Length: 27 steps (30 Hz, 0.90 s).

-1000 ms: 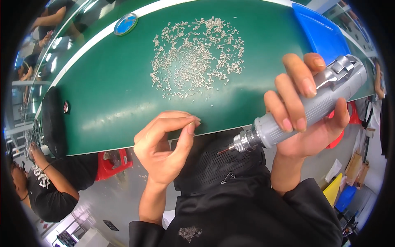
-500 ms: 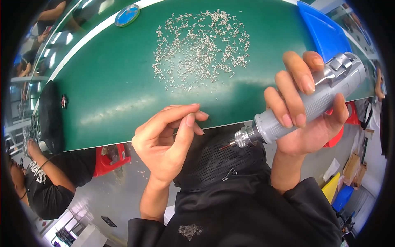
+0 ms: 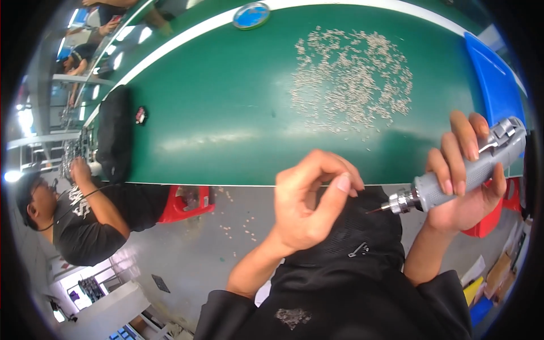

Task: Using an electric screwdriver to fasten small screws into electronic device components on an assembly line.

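Note:
My right hand (image 3: 462, 198) is wrapped around a grey electric screwdriver (image 3: 481, 175) with a lever on its side. A thin bit (image 3: 375, 211) sticks out of its metal chuck and points left. My left hand (image 3: 311, 198) hovers at the table's near edge, a short way left of the bit, thumb and fingers brought together in a pinch. Whatever may be between those fingertips is too small or hidden to make out. Beyond both hands, many tiny silvery screw-like pieces (image 3: 354, 85) lie loosely spread on the green tabletop (image 3: 215, 113).
A round blue-centred dish (image 3: 251, 16) sits at the table's far edge. To the right is a blue tray (image 3: 498, 79). A black bag-like object (image 3: 115, 133) and a small dark-red item (image 3: 141, 115) lie left. Another person (image 3: 90, 215) sits left, near a red stool (image 3: 190, 203).
The view has swung left, so the table, pieces and hands appear farther right. My left fingers have curled in closer to the thumb. The screwdriver stays in my right hand.

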### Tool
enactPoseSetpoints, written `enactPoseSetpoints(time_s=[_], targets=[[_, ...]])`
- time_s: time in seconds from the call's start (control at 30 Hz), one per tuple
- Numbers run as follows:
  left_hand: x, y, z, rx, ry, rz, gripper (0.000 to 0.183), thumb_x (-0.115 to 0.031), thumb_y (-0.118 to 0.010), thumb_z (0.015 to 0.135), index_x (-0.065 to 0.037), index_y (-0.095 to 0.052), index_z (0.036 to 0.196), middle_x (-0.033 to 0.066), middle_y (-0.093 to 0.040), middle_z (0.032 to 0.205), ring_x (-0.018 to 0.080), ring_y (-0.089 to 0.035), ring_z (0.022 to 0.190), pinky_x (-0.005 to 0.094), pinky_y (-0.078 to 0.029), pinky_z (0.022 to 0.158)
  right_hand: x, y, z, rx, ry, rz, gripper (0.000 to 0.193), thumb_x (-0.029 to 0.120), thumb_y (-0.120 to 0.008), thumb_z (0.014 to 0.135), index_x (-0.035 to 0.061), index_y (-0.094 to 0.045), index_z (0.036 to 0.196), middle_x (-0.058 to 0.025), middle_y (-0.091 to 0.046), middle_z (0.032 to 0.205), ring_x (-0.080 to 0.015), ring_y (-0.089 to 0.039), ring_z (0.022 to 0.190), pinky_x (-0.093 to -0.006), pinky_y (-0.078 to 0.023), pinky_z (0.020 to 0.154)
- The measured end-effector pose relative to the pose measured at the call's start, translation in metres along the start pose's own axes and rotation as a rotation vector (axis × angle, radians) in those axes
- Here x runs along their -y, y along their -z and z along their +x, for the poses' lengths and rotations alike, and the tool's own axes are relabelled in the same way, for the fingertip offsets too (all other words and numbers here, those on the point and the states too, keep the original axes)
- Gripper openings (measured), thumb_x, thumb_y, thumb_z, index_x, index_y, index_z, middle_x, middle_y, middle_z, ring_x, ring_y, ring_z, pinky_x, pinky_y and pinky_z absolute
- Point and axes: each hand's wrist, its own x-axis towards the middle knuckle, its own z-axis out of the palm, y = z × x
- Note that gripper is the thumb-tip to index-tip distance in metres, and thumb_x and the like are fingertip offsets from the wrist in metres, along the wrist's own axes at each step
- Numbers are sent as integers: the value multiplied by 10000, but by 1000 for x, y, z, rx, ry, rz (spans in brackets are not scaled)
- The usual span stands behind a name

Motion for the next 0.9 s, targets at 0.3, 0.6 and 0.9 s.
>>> enactPoseSetpoints(time_s=[0.3, 0.6, 0.9], targets=[[-2, -2, -2, -57, 1, 120, 140, 45, -490, 925, 115, -612, 922, 203, -664, 805, 206, -653, 695, 279, -537, 569, -6, 4, 1, -11, 10, 6, 349, 118, -592, 872, 20, -353, 1108, -83, -400, 918, -136, -437, 586, -293, -385, 568], [-4, -3, 1, -65, 30, 140, 187, 76, -539, 899, 121, -642, 1049, 229, -692, 888, 229, -698, 745, 290, -583, 593, -2, 3, -2, -33, 6, -24, 348, 127, -598, 872, 19, -362, 1104, -80, -401, 902, -133, -429, 576, -297, -387, 559], [-5, 3, 6, -262, 69, 1, 109, 51, -561, 920, 126, -605, 986, 225, -687, 871, 319, -699, 875, 361, -604, 738, 0, 7, 0, -4, -35, 5, 364, 182, -612, 864, 6, -415, 1114, -86, -423, 920, -145, -452, 603, -310, -403, 573]])
